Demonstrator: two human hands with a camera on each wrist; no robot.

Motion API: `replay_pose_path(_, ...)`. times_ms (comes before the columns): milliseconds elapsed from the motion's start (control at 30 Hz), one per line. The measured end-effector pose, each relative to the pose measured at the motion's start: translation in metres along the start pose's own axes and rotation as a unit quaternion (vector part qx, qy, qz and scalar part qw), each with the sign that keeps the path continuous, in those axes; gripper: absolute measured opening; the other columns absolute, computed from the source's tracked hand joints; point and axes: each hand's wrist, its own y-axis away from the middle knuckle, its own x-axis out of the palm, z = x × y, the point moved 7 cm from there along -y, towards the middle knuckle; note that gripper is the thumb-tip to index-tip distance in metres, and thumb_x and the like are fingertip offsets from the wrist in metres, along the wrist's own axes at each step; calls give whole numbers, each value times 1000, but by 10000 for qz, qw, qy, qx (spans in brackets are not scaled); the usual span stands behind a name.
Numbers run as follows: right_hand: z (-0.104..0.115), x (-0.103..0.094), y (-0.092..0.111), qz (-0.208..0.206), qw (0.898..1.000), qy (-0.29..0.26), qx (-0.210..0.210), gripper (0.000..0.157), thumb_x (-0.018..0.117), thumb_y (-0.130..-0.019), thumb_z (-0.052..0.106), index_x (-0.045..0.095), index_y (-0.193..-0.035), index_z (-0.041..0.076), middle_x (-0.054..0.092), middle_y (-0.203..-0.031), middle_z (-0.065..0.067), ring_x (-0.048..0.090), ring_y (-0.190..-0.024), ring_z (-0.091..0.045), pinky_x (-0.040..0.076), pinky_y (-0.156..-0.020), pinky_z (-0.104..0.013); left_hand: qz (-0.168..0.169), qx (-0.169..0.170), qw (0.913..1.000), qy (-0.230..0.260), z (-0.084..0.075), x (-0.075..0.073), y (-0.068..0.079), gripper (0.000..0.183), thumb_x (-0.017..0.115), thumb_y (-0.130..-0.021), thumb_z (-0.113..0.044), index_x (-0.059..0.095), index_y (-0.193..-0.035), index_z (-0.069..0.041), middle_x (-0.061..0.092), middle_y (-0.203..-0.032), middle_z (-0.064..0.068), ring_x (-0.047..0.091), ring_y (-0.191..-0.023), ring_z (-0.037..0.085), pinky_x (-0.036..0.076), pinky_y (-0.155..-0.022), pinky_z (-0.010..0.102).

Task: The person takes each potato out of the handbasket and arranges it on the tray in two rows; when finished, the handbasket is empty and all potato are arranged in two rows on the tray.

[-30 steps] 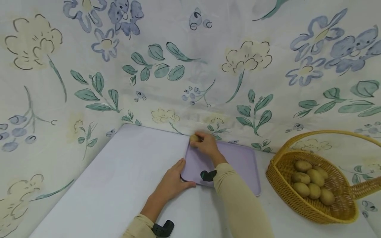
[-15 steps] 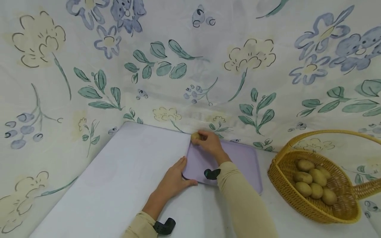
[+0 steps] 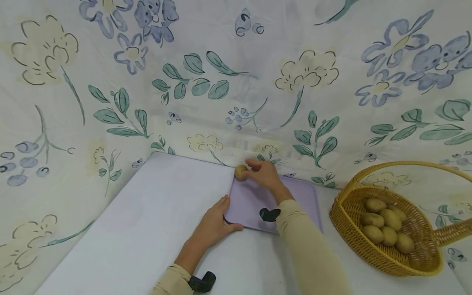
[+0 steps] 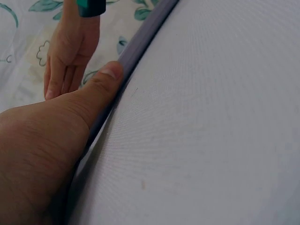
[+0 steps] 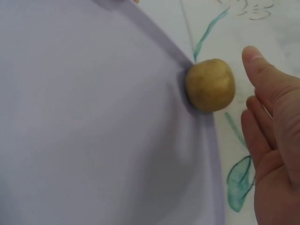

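A single round potato sits in the far left corner of the lilac tray, against its rim. My right hand is just to the right of that potato, its thumb and fingers spread apart. In the right wrist view a gap shows between the potato and the right hand. My left hand rests at the tray's near left corner, with straight fingers along the left side and the thumb on the near rim. The left wrist view shows that thumb lying on the rim.
To the right of the tray stands a wicker basket with a tall handle, holding several potatoes. A white tabletop extends left of the tray. Floral cloth hangs behind the table and along its left side.
My right hand has let go of the potato and drawn slightly right, its fingers spreading. The potato stays in the tray's corner, and the left hand keeps its place.
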Motion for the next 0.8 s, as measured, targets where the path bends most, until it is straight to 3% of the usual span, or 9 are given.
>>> replay_pose_path(333,10,-26,14,282,9983,-369,-339,52,84,-86,24,68,-135,17,67,-139,0,64,-130,-23,55,-107,-37,34,-152,9999,33,0,-1,-1,107,82,-78,-57,38,-155,3,36,-164,19,37,-152,35,36,-124,49)
replay_pose_path(567,12,-52,37,351,9957,-662,-545,53,84,-86,19,67,-136,10,66,-140,-9,62,-132,-31,56,-104,-33,24,-117,9999,19,2,1,-1,108,83,-77,-58,38,-155,3,37,-163,18,37,-151,35,36,-124,48)
replay_pose_path(800,10,-74,60,458,9915,-942,-768,54,85,-84,15,68,-134,4,67,-138,-14,60,-132,-38,57,-99,-22,-24,-90,10000,10,3,2,1,107,84,-76,-55,41,-152,6,39,-162,21,39,-150,37,37,-123,48)
